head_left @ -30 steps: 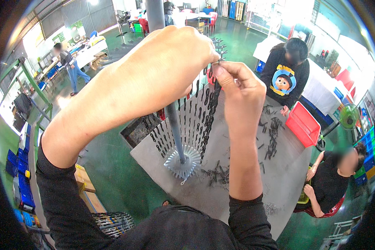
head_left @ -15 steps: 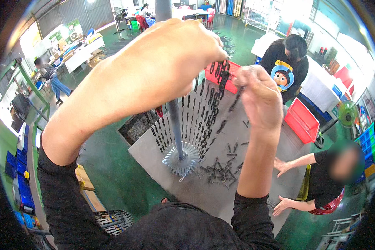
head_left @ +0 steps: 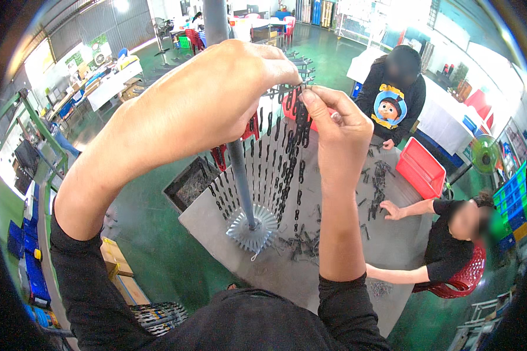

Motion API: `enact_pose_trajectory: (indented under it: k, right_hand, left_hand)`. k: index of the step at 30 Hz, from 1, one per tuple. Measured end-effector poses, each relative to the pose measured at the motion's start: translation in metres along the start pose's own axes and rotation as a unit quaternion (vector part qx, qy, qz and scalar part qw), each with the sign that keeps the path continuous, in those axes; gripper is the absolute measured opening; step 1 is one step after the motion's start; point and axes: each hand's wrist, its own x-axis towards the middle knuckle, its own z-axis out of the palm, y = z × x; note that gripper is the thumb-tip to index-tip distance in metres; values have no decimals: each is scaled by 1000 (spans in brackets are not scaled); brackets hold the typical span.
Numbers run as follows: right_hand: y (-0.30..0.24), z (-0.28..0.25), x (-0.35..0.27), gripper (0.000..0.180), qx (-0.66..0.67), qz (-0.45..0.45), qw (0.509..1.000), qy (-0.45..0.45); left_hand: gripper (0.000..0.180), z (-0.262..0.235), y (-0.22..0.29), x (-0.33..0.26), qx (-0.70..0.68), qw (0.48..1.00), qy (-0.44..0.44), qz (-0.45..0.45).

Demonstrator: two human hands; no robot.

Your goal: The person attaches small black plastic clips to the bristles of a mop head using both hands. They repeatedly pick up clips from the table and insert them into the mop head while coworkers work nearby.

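Both my hands are raised at the top of a grey upright pole [head_left: 242,181] from which rows of black chain strands [head_left: 278,175] hang in a fan. My left hand [head_left: 240,76] reaches around the pole's far side, its fingers curled at the top of the strands; what they grip is hidden. Beside its fingertips, my right hand [head_left: 341,120] is closed in a pinch, thumb and forefinger on the upper end of a black chain [head_left: 298,193] that hangs straight down. The pole passes through a silvery ribbed disc [head_left: 252,227] lower down.
Loose black pieces [head_left: 301,245] lie on the grey tabletop [head_left: 252,270]. A red tray [head_left: 420,168] stands at the table's right. One co-worker [head_left: 451,240] sits at the right with an arm over the table; another [head_left: 395,93] stands at the far right. A dark bin [head_left: 187,184] is left of the table.
My right hand has moved left and up to my left fingertips, bringing its chain in to the hanging strands. The seated co-worker's hands have moved apart; a pile of black pieces now shows near them.
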Motion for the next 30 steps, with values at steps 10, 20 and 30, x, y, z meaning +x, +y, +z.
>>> enact_pose_trajectory:
  k: [10,20,30]
  right_hand:
    - [-13,6,-1,10,-63,-28,998,0]
    - [2,-30,19,13,274,115,923,-246]
    - [24,-123,58,20,-84,119,969,-198]
  left_hand:
    - [33,-2,6,16,31,997,-42,-51]
    - [35,3,5,4,46,998,14,28]
    - [39,3,-17,-8,5,1000,8,17]
